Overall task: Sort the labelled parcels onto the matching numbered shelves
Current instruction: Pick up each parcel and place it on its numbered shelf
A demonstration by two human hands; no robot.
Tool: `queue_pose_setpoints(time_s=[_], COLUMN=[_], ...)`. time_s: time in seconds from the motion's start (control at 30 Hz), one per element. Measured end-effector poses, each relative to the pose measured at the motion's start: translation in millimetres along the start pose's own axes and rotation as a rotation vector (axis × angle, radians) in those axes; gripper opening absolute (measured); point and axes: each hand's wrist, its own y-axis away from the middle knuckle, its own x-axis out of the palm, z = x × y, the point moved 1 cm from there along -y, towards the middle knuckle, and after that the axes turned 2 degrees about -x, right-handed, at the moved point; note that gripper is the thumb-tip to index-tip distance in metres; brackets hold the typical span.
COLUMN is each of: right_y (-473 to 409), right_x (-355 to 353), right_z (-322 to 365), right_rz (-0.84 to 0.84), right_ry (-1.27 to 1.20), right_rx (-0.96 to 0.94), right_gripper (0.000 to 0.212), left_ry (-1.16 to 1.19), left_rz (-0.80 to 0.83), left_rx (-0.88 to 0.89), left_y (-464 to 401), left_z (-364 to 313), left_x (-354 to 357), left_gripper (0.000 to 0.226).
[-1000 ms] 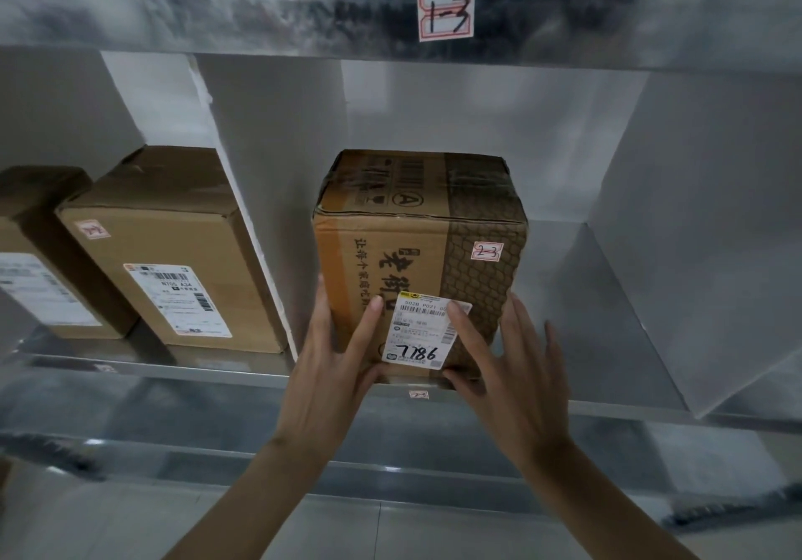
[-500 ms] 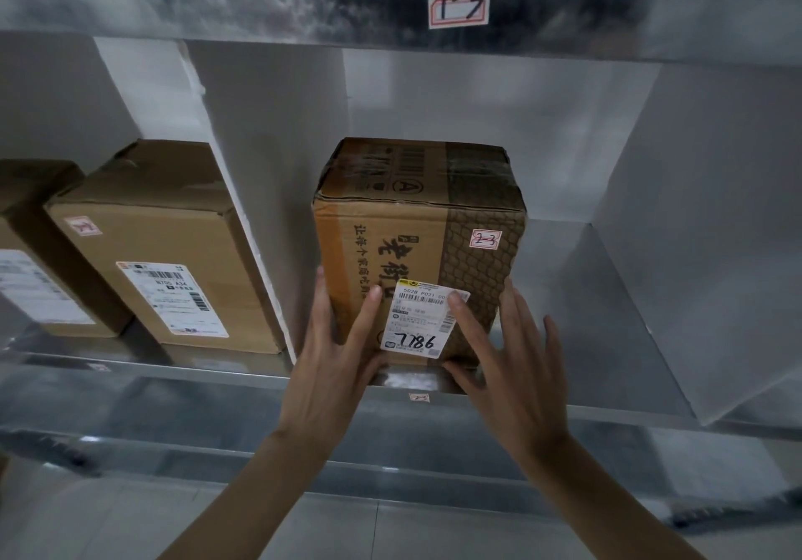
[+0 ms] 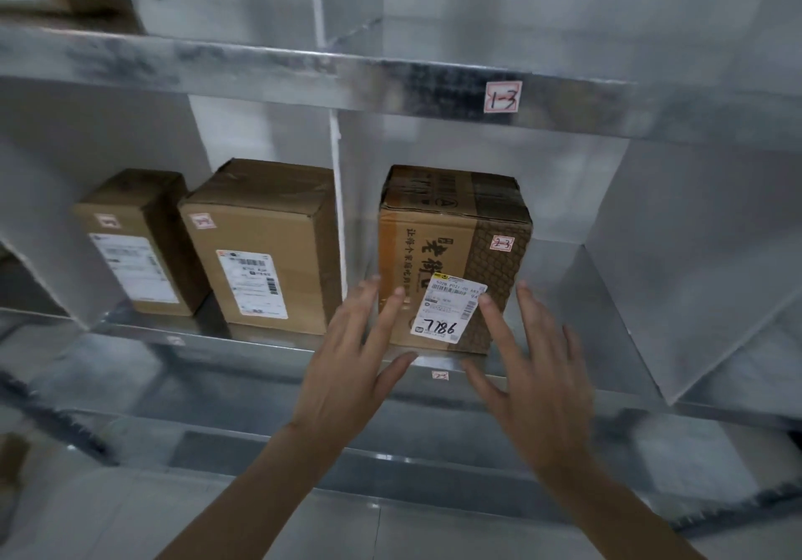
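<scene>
Both my hands are up in front of the rack, fingers straight and spread, nothing held in either one. My left hand [image 3: 351, 368] has its fingertips right at the lower left of the box [image 3: 451, 255], looks like the index and middle tips are on the front face, though it's blurry enough that I can't swear they're touching. My right hand [image 3: 534, 368] is the same deal on the other side, index tip at the edge of the white label [image 3: 447, 314], the other fingers fanned out past the box's right corner.

The box stands upright on the shelf [image 3: 607, 394], close to the front lip, just right of the white divider [image 3: 336, 212]. Its label has 7186 handwritten on it, and there's a little red-framed sticker [image 3: 502, 243] up on the patterned side reading 2-3. A small tag [image 3: 439, 375] sits on the shelf lip right under the box, too smeared for me to read.

Left of the divider, two more boxes stand side by side: the bigger one [image 3: 264, 251] next to the divider, a slimmer one [image 3: 139, 247] further left.

Up on the next shelf edge there's a tag [image 3: 502, 97] marked 1-3.
</scene>
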Motion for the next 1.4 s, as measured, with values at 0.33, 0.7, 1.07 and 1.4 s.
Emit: queue_pose_setpoints(time_s=[0.33, 0.7, 1.07, 1.4], right_y=[-77.1, -164.2, -136.4, -119.7], right_x=[-109.9, -178.9, -168.3, 13.9], right_z=[178.5, 570.6, 909.0, 1139.9], right_rz=[-0.048, -0.100, 0.088, 0.313], right_ry=[-0.134, -0.479, -0.779, -0.895], right_rx=[-0.199, -0.461, -0.689, -0.771], right_gripper=[0.056, 0.053, 0.056, 0.055], left_ry=[-0.156, -0.518, -0.723, -0.657], left_rz=[-0.157, -0.242, -0.221, -0.112], left_rx=[-0.023, -0.455, -0.954, -1.133], left_y=[34.9, 221.7, 447.1, 560.0], left_z=[63.2, 252.3, 391.8, 624.9], left_x=[-202.6, -546.7, -728.3, -708.6], left_gripper=[0.050, 0.053, 0.054, 0.064])
